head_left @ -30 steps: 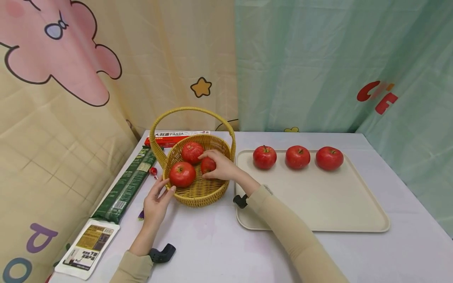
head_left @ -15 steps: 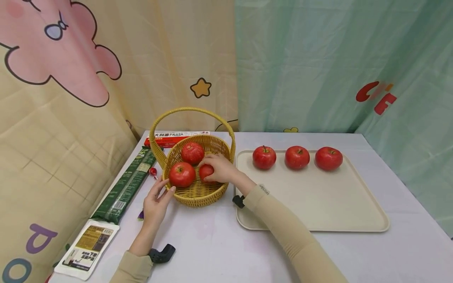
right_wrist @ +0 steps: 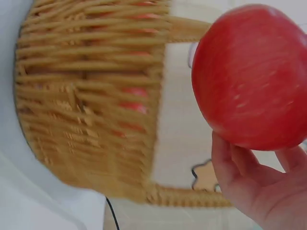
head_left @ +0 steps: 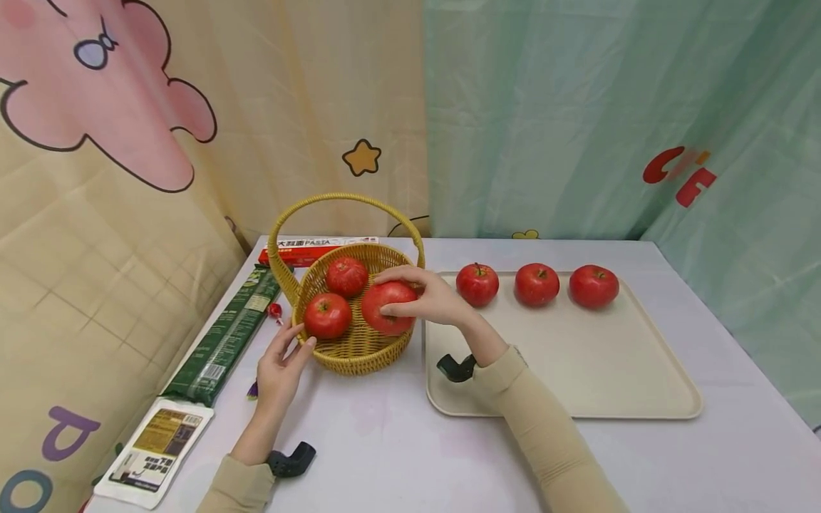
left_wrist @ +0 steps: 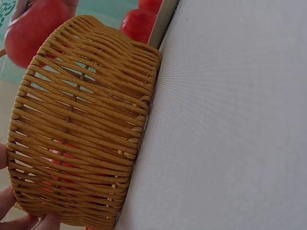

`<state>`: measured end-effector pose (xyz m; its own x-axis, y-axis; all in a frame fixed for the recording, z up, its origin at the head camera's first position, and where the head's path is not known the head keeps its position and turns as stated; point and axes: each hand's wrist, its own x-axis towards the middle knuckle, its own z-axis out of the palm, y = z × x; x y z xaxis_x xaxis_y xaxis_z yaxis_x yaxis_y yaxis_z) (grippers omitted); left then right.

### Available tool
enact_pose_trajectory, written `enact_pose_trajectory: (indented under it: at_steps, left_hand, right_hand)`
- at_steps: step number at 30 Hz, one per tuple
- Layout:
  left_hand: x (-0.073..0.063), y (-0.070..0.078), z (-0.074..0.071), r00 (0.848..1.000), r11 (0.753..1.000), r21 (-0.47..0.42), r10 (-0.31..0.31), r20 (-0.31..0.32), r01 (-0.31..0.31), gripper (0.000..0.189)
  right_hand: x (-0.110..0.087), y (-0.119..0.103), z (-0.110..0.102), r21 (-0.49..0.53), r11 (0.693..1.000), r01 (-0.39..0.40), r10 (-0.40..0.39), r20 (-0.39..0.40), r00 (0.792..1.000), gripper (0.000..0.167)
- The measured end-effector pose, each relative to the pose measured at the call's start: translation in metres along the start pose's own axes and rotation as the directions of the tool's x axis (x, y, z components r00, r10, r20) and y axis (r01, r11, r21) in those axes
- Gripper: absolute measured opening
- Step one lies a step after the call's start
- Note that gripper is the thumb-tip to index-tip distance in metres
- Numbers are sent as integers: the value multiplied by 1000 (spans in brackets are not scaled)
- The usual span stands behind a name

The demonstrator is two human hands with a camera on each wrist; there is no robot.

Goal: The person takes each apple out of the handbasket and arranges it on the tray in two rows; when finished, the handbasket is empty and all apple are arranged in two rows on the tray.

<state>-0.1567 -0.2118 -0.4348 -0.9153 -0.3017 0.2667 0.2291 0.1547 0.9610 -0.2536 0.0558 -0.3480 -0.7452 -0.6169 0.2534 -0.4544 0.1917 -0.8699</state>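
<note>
A yellow woven basket (head_left: 359, 363) with a tall arched handle stands on the table. Inside lie two red apples, one at the back (head_left: 347, 276) and one at the left (head_left: 328, 315). My right hand (head_left: 436, 296) grips a third red apple (head_left: 383, 324) over the basket's right side. In the right wrist view this apple (right_wrist: 249, 76) is held above rim level, fingers beneath its near side. My left hand (head_left: 279, 374) holds the basket's left rim with thumb and fingertips. Its fingers (left_wrist: 24, 223) show against the weave (left_wrist: 81, 120) in the left wrist view.
Right of the basket, a beige tray (head_left: 596, 370) bears three red apples (head_left: 536, 285) in a row at its back. Along the left lie a green packet (head_left: 221, 342), a white pouch (head_left: 154, 452) and a wrapped candy (head_left: 274, 311). A pasta box (head_left: 301, 253) lies behind.
My right hand has lifted the third apple from the basket's bottom, up and slightly right. The left hand stays at the rim, and the basket keeps its place.
</note>
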Motion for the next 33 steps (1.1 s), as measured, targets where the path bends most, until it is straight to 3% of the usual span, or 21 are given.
enact_pose_trajectory:
  at_steps: [4,9,17,21,25,29,33]
  left_hand:
    - [1,0,0,1000,1000,2,-4,-2,4,38]
    - [1,0,-1,1000,1000,11,-13,-7,13,39]
    - [1,2,-1,1000,1000,5,-16,-2,17,38]
    - [1,1,-1,1000,1000,5,-15,-4,15,39]
    - [1,0,-1,1000,1000,-3,-10,-2,10,39]
    - [0,2,0,1000,1000,-13,2,-5,-2,37]
    - [0,2,1,1000,1000,-14,11,-6,-11,36]
  right_hand:
    - [-21,-4,-24,31,994,-109,110,-32,993,43]
    - [-43,12,-52,1,982,-187,187,-71,980,44]
    - [-76,43,-73,-79,928,-363,360,-46,932,46]
    - [-86,59,-76,-97,916,-389,391,-7,921,42]
    - [-91,70,-78,-121,920,-372,377,21,926,36]
    - [-93,76,-80,-146,927,-345,356,59,933,32]
    - [-95,75,-84,-156,924,-349,367,108,924,30]
